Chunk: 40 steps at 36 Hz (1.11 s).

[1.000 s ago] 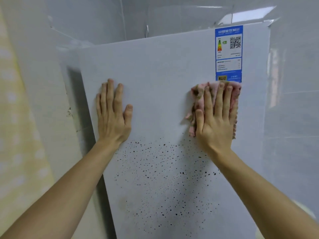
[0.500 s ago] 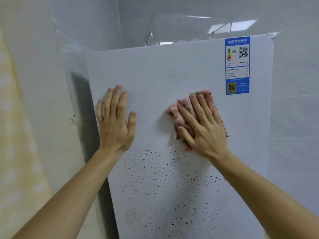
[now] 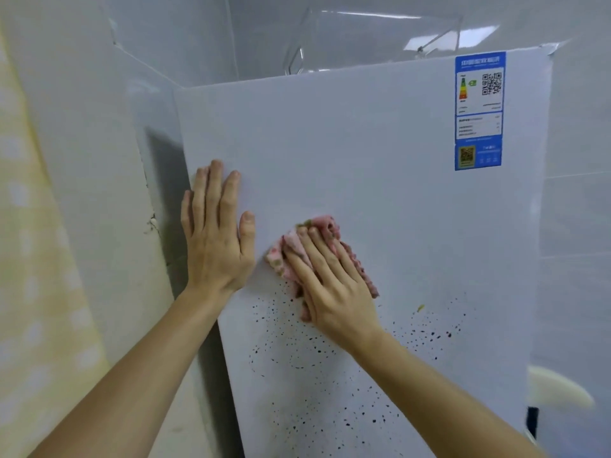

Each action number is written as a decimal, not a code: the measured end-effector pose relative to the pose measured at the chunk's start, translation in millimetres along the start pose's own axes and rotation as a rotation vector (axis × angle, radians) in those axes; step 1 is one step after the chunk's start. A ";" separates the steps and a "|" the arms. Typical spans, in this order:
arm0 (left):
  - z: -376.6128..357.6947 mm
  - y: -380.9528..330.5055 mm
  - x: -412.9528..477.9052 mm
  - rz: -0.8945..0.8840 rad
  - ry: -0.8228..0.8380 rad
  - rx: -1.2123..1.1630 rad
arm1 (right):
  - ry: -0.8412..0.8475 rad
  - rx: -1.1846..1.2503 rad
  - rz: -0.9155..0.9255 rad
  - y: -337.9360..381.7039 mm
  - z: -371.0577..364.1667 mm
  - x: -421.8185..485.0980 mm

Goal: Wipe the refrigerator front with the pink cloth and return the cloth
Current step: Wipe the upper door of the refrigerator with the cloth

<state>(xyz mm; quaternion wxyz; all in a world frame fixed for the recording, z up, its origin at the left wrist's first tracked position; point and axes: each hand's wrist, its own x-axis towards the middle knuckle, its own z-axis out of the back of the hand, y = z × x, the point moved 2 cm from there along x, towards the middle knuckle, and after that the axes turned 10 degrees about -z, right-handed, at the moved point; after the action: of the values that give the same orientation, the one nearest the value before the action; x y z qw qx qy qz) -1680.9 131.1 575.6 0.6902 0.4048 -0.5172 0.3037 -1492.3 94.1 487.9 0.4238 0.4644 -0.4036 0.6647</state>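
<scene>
The white refrigerator front point(image 3: 380, 153) fills the middle of the head view. Many small black specks point(image 3: 314, 358) dot its lower half. My right hand point(image 3: 330, 282) presses the crumpled pink cloth point(image 3: 325, 226) flat against the door with straight fingers, just above the specks. The cloth shows around my fingertips and along the hand's right side. My left hand point(image 3: 215, 233) lies flat on the door near its left edge, fingers straight and pointing up, close beside the cloth.
A blue energy label point(image 3: 479, 110) is stuck at the door's upper right. A pale wall point(image 3: 82, 193) stands close on the left, with a yellow patterned curtain point(image 3: 29, 292) at the far left. Grey tiles point(image 3: 582, 226) lie to the right. A clear plastic container point(image 3: 363, 38) sits on top.
My right hand has slid the pink cloth leftward and downward across the door, from under the blue label to beside my left hand. My left hand has stayed flat in place.
</scene>
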 end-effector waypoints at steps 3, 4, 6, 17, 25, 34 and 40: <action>-0.6 0.4 -0.8 -0.004 -0.012 0.001 | 0.058 -0.001 0.077 -13.7 9.0 -1.5; -0.9 1.4 -1.9 -0.010 -0.018 0.000 | 0.051 0.004 0.092 -19.2 12.8 0.5; -2.2 3.9 -4.5 -0.018 -0.035 -0.012 | 0.015 0.028 0.055 -31.9 20.5 11.1; 0.0 17.9 -12.6 -0.009 -0.062 -0.078 | -0.225 -0.101 -0.371 -36.3 30.4 131.2; 4.7 27.6 -19.3 0.010 -0.067 -0.059 | -0.171 -0.033 -0.155 30.0 -8.6 80.3; 5.7 22.1 -17.3 -0.006 -0.058 -0.022 | -0.001 -0.014 0.115 23.9 -11.8 30.8; 2.6 15.7 -9.5 -0.033 -0.050 -0.007 | -0.039 -0.012 0.138 -14.7 13.2 56.9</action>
<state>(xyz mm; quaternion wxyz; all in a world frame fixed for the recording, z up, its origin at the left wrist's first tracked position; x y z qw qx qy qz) -1697.9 136.5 570.7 0.6836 0.4183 -0.5285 0.2801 -1486.8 97.2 547.9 0.3720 0.4456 -0.4469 0.6807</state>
